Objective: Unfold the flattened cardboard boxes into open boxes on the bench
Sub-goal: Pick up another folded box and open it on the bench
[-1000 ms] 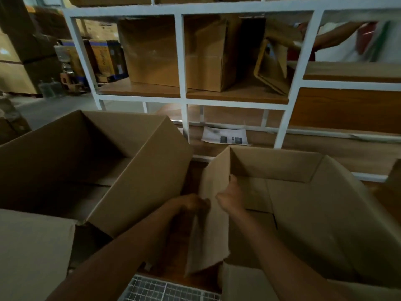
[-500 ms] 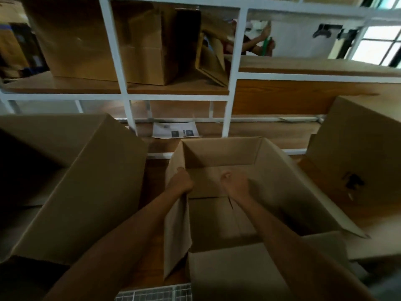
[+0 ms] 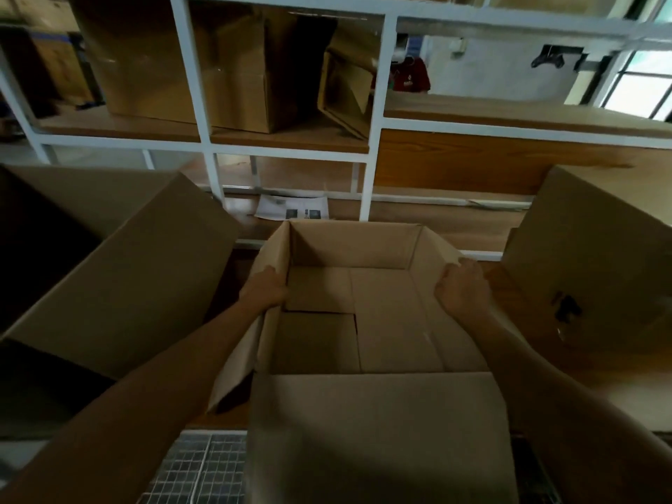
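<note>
Item 1: box (image 3: 392,321), brown cardboard, standing open on the bench (image 3: 454,221) at frame centre, mouth up, 4 walls squared. Its bottom flaps lie folded flat inside with seams showing. The near flap (image 3: 378,431) folds out toward 6 o'clock, and the left flap (image 3: 236,361) hangs outward at 8 o'clock. Item 2: left hand (image 3: 263,291), at the box's 9 o'clock, gripping the top edge of the left wall; its fingers are partly hidden behind the cardboard. Item 3: right hand (image 3: 462,289), at the box's 3 o'clock, fingers curled over the edge of the right flap. The 2 hands are set well apart, 1 on each side of the box, forearms entering from 7 and 5 o'clock. Item 4: left box (image 3: 127,285), larger, open, at 9 o'clock, just beside item 1; its interior is dark. Item 5: right box (image 3: 589,267), at 3 o'clock, closed face toward the camera, a dark printed mark on its side. Item 6: rack (image 3: 209,147), white metal frame with wooden shelves, at 12 o'clock behind the bench. Item 7: shelf boxes (image 3: 232,70), upright on the rack at 11 o'clock, with a tilted box (image 3: 345,92) leaning beside them. Item 8: paper (image 3: 292,209), a printed sheet, flat on the bench just beyond item 1. Item 9: grid (image 3: 203,467), wire mesh, at 7 o'clock below the bench edge. Item 10: window (image 3: 643,89), bright, at 2 o'clock.
</note>
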`<control>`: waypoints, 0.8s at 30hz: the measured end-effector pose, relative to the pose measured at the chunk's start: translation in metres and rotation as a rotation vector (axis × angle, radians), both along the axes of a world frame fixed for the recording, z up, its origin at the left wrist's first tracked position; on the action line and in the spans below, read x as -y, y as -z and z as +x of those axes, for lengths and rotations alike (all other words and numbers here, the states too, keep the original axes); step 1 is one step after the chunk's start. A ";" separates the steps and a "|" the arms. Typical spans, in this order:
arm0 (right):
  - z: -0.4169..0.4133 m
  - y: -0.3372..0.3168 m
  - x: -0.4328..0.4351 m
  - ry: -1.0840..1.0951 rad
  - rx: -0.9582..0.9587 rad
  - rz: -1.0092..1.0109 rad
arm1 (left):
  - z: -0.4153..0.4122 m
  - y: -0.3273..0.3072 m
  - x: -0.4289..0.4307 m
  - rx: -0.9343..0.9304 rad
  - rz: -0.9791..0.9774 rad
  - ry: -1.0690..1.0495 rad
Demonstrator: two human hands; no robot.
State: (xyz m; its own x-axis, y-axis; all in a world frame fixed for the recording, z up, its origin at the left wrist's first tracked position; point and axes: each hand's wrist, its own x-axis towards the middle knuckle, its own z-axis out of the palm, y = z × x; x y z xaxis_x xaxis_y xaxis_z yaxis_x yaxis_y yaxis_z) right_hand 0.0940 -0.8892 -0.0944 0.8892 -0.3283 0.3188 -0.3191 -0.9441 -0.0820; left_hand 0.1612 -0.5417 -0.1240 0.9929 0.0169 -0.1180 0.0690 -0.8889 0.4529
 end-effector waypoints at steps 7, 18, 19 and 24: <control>-0.025 0.015 0.026 0.027 -0.278 0.501 | -0.040 0.001 -0.014 -0.130 0.080 -0.124; -0.008 0.019 -0.039 -0.230 -0.269 0.500 | -0.071 -0.021 -0.076 0.096 0.263 -0.281; -0.005 0.020 -0.048 -0.241 -0.254 0.494 | -0.069 -0.022 -0.085 0.098 0.269 -0.283; 0.008 0.017 -0.083 -0.188 -0.247 0.407 | -0.057 -0.021 -0.116 0.116 0.279 -0.266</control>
State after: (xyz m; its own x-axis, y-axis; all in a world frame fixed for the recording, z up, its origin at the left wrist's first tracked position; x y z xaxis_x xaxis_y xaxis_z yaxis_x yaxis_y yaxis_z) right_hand 0.1019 -0.8058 -0.1114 0.9774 -0.2095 -0.0283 -0.2032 -0.8944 -0.3984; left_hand 0.1043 -0.4261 -0.1031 0.9561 0.2904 0.0402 0.2756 -0.9370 0.2148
